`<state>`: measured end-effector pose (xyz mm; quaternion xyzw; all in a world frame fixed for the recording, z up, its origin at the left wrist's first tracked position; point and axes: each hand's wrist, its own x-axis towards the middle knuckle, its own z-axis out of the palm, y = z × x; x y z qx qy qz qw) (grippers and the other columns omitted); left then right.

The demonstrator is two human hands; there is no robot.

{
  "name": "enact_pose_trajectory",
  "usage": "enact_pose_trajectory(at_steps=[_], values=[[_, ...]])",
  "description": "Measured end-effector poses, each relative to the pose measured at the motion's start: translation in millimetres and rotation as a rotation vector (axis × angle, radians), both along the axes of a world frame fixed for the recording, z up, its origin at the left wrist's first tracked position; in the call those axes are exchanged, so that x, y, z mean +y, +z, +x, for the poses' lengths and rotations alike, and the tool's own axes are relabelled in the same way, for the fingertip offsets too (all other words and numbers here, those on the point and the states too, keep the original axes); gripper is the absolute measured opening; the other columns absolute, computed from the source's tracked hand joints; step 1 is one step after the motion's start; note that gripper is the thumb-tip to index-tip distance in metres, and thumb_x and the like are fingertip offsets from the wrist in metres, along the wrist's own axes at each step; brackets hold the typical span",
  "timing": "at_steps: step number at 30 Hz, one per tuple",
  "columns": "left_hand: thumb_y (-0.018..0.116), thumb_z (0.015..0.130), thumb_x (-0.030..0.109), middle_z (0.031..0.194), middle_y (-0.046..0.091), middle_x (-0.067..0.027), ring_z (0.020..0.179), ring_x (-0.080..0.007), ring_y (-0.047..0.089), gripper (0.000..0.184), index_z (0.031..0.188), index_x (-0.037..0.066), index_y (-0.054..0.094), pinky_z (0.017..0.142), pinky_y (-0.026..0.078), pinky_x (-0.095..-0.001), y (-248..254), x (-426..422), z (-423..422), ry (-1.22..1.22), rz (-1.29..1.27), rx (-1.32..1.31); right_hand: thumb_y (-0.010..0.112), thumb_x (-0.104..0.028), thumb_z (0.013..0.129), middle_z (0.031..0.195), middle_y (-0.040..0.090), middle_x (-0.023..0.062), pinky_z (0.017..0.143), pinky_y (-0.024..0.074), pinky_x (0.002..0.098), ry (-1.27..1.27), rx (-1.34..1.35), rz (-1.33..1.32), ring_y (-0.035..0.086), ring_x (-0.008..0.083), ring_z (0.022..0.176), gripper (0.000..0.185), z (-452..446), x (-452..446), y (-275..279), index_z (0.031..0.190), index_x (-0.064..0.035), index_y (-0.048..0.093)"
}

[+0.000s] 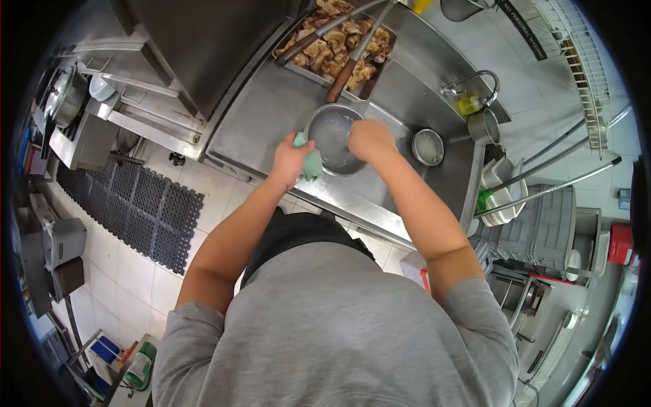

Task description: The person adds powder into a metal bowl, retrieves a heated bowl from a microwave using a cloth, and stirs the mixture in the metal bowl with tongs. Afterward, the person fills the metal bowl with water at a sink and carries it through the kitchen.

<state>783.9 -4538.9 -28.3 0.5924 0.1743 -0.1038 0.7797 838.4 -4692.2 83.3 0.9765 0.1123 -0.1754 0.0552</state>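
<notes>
A round metal pot (332, 136) with a whitish, wet-looking inside is held over the sink's drainboard. My left hand (290, 163) is closed on a green cloth (312, 165) at the pot's left side. At the opposite rim my right hand (371, 140) is closed, with its fingertips hidden; it appears to grip the pot's edge. Beyond the pot is a metal tray (367, 90) piled with browned meat pieces (332, 51). Two wooden-handled utensils (344, 80) lie across that tray.
The steel sink (400, 186) holds a small round metal bowl (428, 147). Behind it are a faucet (489, 85), a yellow-green soap bottle (469, 104) and a saucepan (483, 127). Grey crates (532, 230) stand at the right. A black mat (139, 210) covers floor at the left.
</notes>
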Motion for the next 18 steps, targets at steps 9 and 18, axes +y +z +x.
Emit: enact_pose_trajectory(at_steps=[9,18], values=[[0.066,0.080,0.016,0.104,0.058,-0.0144,0.090,-0.0195,0.058,0.062,0.128,-0.009,0.035,0.078,0.046,-0.0312,-1.7,-1.5,2.7,0.009,0.054,0.019,0.052,-0.013,0.073,0.092,0.064,0.0198,0.075,0.0486,0.0428,0.056,0.058,0.111,0.061,0.0363,0.087,0.021,0.8,15.3,10.0,0.084,-0.0013,0.067],[0.066,0.079,0.016,0.109,0.056,-0.0180,0.095,-0.0211,0.057,0.065,0.127,-0.012,0.033,0.081,0.046,-0.0315,-0.5,2.9,0.2,0.019,-0.063,0.089,0.055,-0.021,0.082,0.092,0.063,0.0196,0.075,0.0467,0.0440,-0.048,-0.012,0.308,0.060,0.0356,0.085,0.024,-16.0,-38.2,26.2,0.093,-0.0011,0.064]])
